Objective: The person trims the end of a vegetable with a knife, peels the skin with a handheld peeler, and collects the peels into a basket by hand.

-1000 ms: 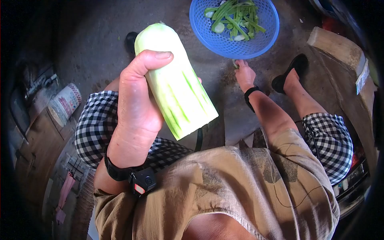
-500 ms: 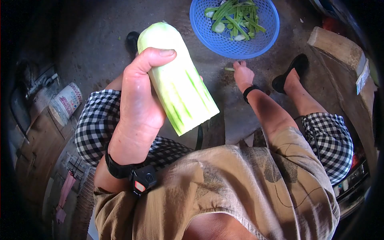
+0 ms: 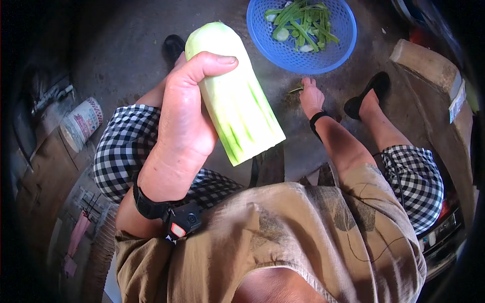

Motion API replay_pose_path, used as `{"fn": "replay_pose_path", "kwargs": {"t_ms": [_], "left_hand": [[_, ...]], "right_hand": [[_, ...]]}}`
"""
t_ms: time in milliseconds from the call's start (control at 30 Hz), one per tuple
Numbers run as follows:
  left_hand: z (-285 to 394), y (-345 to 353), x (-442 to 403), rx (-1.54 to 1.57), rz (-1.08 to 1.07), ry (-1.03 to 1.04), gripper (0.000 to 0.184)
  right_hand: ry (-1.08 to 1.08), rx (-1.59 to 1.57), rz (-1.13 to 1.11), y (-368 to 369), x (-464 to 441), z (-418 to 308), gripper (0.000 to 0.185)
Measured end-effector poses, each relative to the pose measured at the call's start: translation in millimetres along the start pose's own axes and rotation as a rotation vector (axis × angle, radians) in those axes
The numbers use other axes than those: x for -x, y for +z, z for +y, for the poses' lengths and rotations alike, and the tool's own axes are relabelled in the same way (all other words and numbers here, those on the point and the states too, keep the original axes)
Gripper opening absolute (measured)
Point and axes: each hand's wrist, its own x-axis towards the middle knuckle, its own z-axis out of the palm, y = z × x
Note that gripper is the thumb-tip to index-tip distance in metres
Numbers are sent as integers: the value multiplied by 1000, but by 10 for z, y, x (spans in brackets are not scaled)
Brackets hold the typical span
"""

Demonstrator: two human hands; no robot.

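Note:
In my left hand (image 3: 184,108) is a thick, pale green peeled gourd (image 3: 245,108) with darker green streaks. My thumb lies across its side, its rounded end points up and away, and its cut end faces down to the right. Down by the floor, my right hand (image 3: 310,98) has its fingers closed at one end of a small green strip of peel (image 3: 294,90). Just beyond that hand stands a blue perforated basket (image 3: 303,66) with green peel strips (image 3: 305,25) and pale slices inside.
A wooden block (image 3: 427,63) and a brown board are at the right. To the left lies a white patterned bucket (image 3: 83,123), with a pink cloth (image 3: 78,235) below it. My feet in black shoes (image 3: 376,93) rest either side on the dark floor (image 3: 121,65).
My left hand and the gourd have shifted slightly up and right. My right hand has moved a little right, and the strip at its fingers now looks greener and longer.

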Motion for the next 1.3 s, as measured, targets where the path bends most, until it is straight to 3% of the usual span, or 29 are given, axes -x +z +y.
{"fn": "replay_pose_path", "kwargs": {"t_ms": [300, 700, 800, 1033, 1167, 1300], "left_hand": [[13, 18, 17, 3, 22, -4, 48], [-4, 23, -53, 18, -16, 1, 47], [33, 24, -98, 47, -47, 0, 46], [368, 88, -33, 125, -86, 252, 45], [472, 186, 3, 207, -81, 328, 41], [380, 257, -120, 337, -104, 356, 37]], "right_hand": [[11, 142, -47, 85, 5, -13, 10], [-45, 135, -110, -12, 49, -14, 18], [-60, 24, -46, -109, 113, -111, 15], [-215, -198, -332, -209, -64, -435, 13], [-336, -524, -292, -868, -156, -942, 21], [-366, -1034, -34, -1578, -205, -1341, 14]]}}
